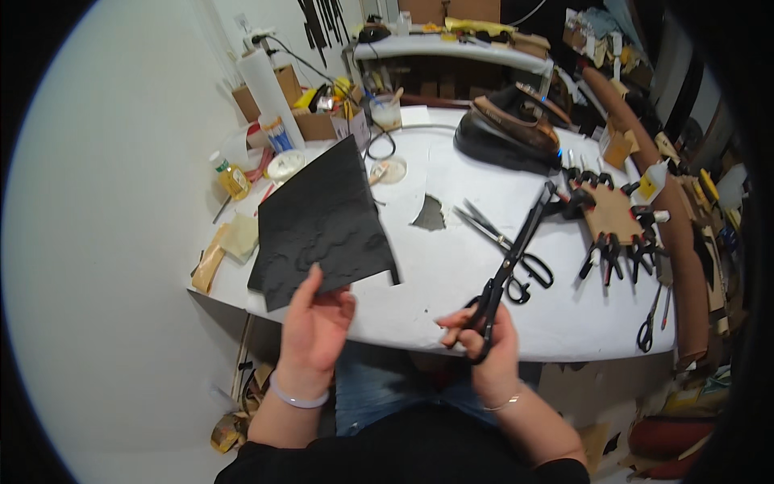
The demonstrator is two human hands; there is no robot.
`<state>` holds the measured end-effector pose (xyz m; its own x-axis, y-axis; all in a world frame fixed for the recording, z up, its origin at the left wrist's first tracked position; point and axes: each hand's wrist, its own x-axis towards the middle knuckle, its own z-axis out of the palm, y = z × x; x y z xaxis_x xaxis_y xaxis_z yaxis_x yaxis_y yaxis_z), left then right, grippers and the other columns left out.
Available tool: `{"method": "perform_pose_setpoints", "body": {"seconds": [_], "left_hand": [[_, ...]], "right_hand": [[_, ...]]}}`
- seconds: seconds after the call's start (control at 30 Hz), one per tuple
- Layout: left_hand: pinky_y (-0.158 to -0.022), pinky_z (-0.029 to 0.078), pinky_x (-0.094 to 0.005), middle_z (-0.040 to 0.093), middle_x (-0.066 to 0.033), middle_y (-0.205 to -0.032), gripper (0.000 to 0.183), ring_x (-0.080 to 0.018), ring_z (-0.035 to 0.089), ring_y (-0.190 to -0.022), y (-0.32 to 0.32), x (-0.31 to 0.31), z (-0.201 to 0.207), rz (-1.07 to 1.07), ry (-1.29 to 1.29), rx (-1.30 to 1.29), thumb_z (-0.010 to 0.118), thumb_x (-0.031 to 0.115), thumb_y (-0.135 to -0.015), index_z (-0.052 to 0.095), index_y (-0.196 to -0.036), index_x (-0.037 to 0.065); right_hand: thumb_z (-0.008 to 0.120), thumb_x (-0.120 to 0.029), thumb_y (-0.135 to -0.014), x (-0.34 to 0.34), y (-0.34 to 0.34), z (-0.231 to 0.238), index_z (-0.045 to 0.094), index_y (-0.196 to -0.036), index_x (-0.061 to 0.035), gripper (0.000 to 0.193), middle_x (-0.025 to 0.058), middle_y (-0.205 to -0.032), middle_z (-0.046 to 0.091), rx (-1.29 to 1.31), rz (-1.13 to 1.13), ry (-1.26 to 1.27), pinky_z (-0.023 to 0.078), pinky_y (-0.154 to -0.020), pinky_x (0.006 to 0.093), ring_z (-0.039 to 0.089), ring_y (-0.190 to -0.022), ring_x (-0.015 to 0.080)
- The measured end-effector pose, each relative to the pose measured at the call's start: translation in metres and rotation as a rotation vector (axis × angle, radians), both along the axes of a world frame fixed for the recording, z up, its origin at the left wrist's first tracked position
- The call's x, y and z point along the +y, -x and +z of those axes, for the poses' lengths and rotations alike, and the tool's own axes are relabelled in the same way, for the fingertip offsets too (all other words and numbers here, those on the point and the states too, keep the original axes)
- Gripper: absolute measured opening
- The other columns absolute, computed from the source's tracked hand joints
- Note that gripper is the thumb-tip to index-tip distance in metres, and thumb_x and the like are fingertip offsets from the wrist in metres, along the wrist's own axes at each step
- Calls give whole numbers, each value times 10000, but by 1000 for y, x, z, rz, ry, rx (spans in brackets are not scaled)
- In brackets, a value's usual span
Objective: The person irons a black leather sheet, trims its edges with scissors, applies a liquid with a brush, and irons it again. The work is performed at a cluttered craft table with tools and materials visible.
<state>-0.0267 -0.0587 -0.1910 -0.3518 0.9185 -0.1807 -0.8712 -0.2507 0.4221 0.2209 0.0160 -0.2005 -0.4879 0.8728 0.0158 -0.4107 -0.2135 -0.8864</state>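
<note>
My left hand (318, 319) grips the near edge of a stiff black sheet (318, 218) with a raised, wavy relief. The sheet is held tilted above the left part of the table, and a narrow strip juts from its right corner. In my right hand (488, 343) is a pair of black scissors (512, 258), fingers through the handles, blades pointing up and away, apparently closed. Just beyond them a second pair of scissors (504, 242) with silver blades lies on the table, blades slightly apart. A small dark grey scrap (429, 214) rests between the sheet and the scissors.
A clothes iron (516, 121) stands on its base at the back. To the right, a brown board (610, 211) is ringed by several black clamps, near a white glue bottle (651, 181). On the left are a yellow bottle (231, 177), a paper roll (270, 97) and a cup (385, 111).
</note>
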Motion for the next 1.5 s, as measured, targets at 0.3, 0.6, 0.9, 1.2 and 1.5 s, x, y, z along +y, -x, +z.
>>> {"method": "perform_pose_setpoints", "body": {"seconds": [0.3, 0.6, 0.9, 1.2, 1.5], "left_hand": [[-1072, 412, -385, 629, -133, -1303, 494, -245, 570, -1216, -104, 52, 12, -132, -55, 216, 540, 411, -1033, 541, -1346, 29], [-1106, 425, -382, 515, -177, -1468, 553, -263, 566, -1296, -66, -48, 36, -892, -355, 908, 634, 92, -977, 427, -1479, -11], [-1132, 365, -344, 535, -138, -1430, 645, -217, 514, -1306, 24, -26, 37, -59, 35, 1053, 725, 45, -882, 430, -1449, -44], [-953, 558, -364, 662, -136, -1244, 409, -230, 674, -1087, -18, -26, 40, -67, -64, 451, 608, 204, -1012, 525, -1344, -20], [-878, 607, -360, 670, -142, -1248, 386, -234, 696, -1065, -48, -36, 54, -199, 29, 88, 492, 249, -1057, 534, -1362, 17]], "right_hand": [[783, 7, -836, 1, 64, 43, 501, -1051, -77, 364, 29, -928, 598, 242, -422, -14, 505, -722, 245, 610, -801, 115], [812, 25, -805, 38, 7, 39, 519, -1000, -99, 372, -3, -916, 577, 26, -563, -203, 442, -664, 207, 532, -748, 67], [827, 33, -769, 27, -12, 48, 524, -980, -80, 386, 17, -861, 603, -136, -288, -311, 489, -745, 252, 580, -804, 102], [624, 28, -886, 42, -34, 29, 411, -1116, -49, 323, 217, -1059, 692, 12, -38, -451, 545, -802, 321, 654, -844, 208], [900, -276, -712, 37, -11, 36, 522, -1158, -59, 624, 105, -1204, 673, -163, 285, -722, 487, -952, 349, 614, -987, 197]]}}
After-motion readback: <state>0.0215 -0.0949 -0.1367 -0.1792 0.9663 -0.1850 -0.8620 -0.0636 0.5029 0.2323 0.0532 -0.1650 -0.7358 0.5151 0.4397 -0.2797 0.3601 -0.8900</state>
